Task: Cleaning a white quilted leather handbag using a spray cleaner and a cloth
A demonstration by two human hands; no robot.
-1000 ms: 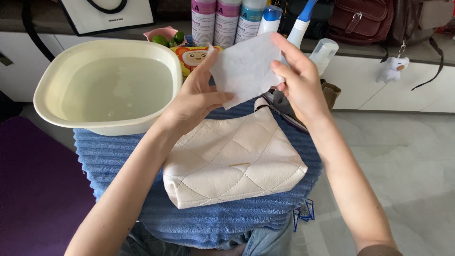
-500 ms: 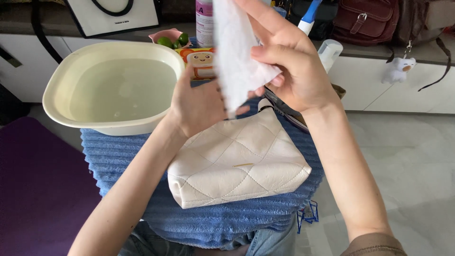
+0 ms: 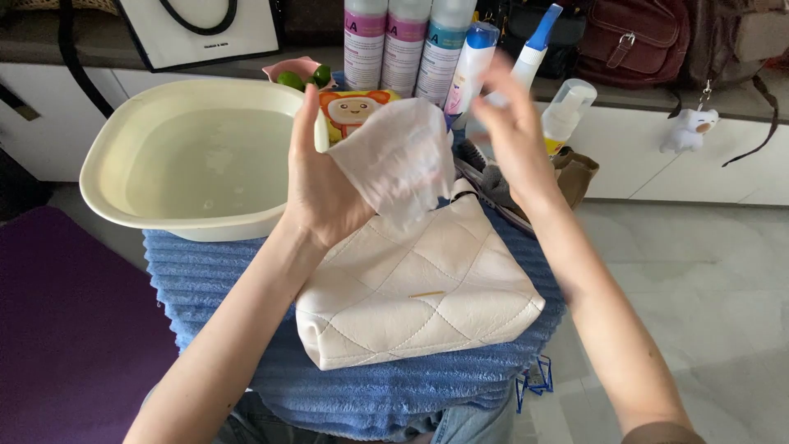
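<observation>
a ribbed blue towel (image 3: pixel 214 271) covers the lap, over pale grey floor tiles (image 3: pixel 707 279) and white cabinets (image 3: pixel 723 164). one quilted white leather handbag (image 3: pixel 411 288) lies on it; one cream plastic basin of water (image 3: pixel 197 156) sits at ten o'clock. four tall spray bottles (image 3: pixel 403 41) stand at twelve o'clock, with two smaller pump bottles beside them. the left hand (image 3: pixel 316 185) pinches one thin white wipe (image 3: pixel 394 160) above the bag. the right hand (image 3: pixel 514 123) is blurred, fingers spread wide, just beside the wipe, partly hiding the bottles.
</observation>
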